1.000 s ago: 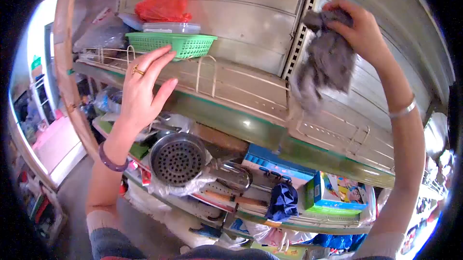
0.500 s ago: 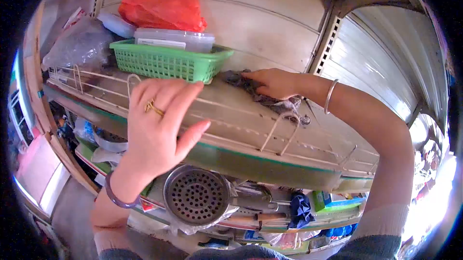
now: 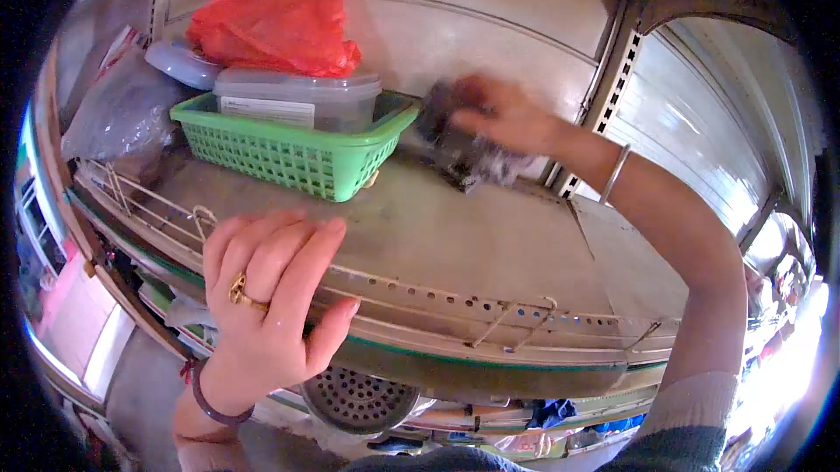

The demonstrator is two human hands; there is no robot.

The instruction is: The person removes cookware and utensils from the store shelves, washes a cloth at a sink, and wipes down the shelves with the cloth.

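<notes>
My right hand [image 3: 503, 113], blurred by motion, is closed on a crumpled dark grey rag [image 3: 481, 166] at the back of the upper shelf [image 3: 455, 236]. Part of the rag hangs below the fingers, close to the back panel. Left of it stands a green plastic basket [image 3: 271, 157] holding a clear lidded container [image 3: 341, 104]. My left hand [image 3: 267, 297], a ring on one finger, is over the front wire rail [image 3: 429, 297]. Its fingers are stretched side by side and the thumb is apart; no object shows in it. Whether the palm touches the rail is hidden.
A red plastic bag [image 3: 271, 21] lies on top of the container. Further left sits a clear plastic bag [image 3: 122, 118]. A perforated metal pan [image 3: 359, 398] and other goods are on the lower shelves. A slotted upright [image 3: 612, 78] stands at the back right.
My right hand has lifted the rag up and back, nearer the back panel. My left hand appears lower in view, and the view has shifted, showing more of the shelf surface.
</notes>
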